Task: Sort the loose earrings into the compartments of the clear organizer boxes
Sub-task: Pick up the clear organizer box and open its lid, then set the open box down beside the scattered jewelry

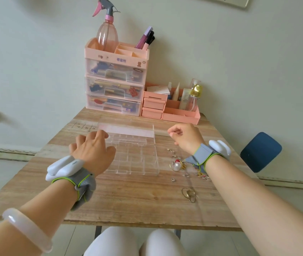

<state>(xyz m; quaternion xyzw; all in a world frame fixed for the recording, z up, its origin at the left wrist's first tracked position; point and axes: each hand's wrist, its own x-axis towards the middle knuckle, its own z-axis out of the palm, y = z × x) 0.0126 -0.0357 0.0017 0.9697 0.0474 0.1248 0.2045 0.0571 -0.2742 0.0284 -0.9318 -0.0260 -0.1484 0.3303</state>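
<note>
A clear organizer box (137, 159) lies open in the middle of the wooden table (128, 200), its lid (128, 130) standing up at the far side. My left hand (91, 150) rests at the box's left edge, fingers spread and touching the lid's near left corner. My right hand (185, 137) hovers to the right of the lid with its fingers curled; nothing shows in them. Loose earrings (179, 164) lie scattered right of the box, among them a pearl one with a red bead. Hoop earrings (189, 194) lie nearer to me.
A pink drawer unit (115, 85) with a spray bottle (107, 34) stands at the table's back. A smaller pink desk organizer (171, 106) with bottles is to its right. A blue chair seat (260, 151) is beyond the table's right edge.
</note>
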